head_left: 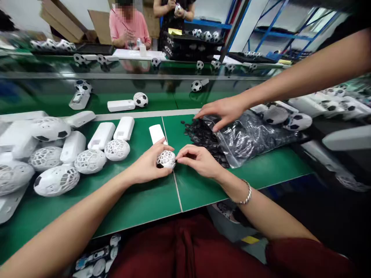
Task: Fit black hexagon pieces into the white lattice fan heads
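Observation:
My left hand (147,164) curls round a white lattice ball on a white handle (165,158) that rests on the green table (139,204). My right hand (198,159) has its fingers pinched together at the ball's right side, touching it; what they hold is too small to see. Just behind lies a heap of small black pieces (204,137) spilling from a clear plastic bag (246,137). A co-worker's hand (224,111) reaches from the right into that heap.
Several white handled balls (89,160) lie in rows at the left. Behind runs a green conveyor (162,101) carrying black-and-white ball units (140,99). Two people work at the far side. More units and trays crowd the right.

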A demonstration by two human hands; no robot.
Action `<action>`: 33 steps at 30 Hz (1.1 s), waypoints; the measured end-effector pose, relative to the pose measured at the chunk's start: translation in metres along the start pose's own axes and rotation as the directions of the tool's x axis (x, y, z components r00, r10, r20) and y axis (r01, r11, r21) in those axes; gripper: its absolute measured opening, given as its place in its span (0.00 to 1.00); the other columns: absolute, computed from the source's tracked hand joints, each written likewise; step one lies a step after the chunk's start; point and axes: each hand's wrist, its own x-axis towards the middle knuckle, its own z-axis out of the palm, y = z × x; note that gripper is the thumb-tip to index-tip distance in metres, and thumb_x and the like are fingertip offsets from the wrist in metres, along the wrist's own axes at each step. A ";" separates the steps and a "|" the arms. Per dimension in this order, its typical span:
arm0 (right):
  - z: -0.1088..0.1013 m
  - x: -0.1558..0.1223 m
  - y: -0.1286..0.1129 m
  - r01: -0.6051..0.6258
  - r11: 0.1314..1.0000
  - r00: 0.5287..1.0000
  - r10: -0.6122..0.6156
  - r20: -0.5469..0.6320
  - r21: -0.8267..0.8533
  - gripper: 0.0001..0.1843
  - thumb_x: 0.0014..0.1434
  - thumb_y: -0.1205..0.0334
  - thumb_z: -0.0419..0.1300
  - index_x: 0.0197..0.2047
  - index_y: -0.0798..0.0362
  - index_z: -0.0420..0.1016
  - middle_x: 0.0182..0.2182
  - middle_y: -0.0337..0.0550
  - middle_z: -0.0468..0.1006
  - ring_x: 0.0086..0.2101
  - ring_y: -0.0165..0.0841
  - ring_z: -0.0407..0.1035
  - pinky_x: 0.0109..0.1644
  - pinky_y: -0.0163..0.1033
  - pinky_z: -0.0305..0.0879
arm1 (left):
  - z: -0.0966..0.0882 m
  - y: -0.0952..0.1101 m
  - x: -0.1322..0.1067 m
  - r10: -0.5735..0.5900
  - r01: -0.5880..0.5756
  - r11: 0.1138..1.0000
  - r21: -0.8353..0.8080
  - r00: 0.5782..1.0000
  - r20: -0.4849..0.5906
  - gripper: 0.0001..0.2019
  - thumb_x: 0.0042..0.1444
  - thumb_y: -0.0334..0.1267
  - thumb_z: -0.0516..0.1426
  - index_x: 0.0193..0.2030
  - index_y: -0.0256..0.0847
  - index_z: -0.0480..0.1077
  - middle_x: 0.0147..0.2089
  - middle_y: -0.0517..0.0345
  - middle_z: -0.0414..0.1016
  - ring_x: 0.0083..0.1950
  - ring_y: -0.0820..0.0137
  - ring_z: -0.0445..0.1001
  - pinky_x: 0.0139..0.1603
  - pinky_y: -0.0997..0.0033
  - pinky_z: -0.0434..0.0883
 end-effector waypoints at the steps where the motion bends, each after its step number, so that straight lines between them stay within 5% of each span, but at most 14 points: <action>1: 0.002 0.001 0.002 -0.017 0.999 1.000 0.017 0.014 0.027 0.06 0.50 0.63 0.61 0.30 0.57 0.74 0.29 0.39 0.73 0.31 0.28 0.65 0.38 0.35 0.61 | 0.001 0.000 0.000 0.004 -0.004 1.000 -0.001 1.000 -0.005 0.26 0.44 0.38 0.58 0.52 0.39 0.62 0.66 0.41 0.48 0.68 0.58 0.42 0.63 0.57 0.50; 17: 0.019 0.003 0.013 -0.145 0.936 0.989 0.130 0.067 0.322 0.13 0.48 0.59 0.64 0.30 0.55 0.65 0.24 0.33 0.66 0.25 0.23 0.61 0.31 0.32 0.58 | 0.011 -0.004 0.003 0.004 -0.011 0.995 -0.096 0.998 -0.068 0.22 0.48 0.42 0.58 0.50 0.39 0.63 0.64 0.44 0.52 0.68 0.57 0.39 0.64 0.53 0.47; 33: 0.019 0.002 0.013 -0.299 0.821 0.954 0.245 0.174 0.486 0.16 0.47 0.59 0.66 0.30 0.55 0.62 0.22 0.31 0.68 0.24 0.22 0.67 0.30 0.30 0.67 | 0.010 -0.004 0.005 0.067 -0.071 0.995 -0.071 0.996 -0.056 0.21 0.47 0.42 0.58 0.48 0.38 0.63 0.62 0.44 0.57 0.68 0.58 0.41 0.64 0.53 0.50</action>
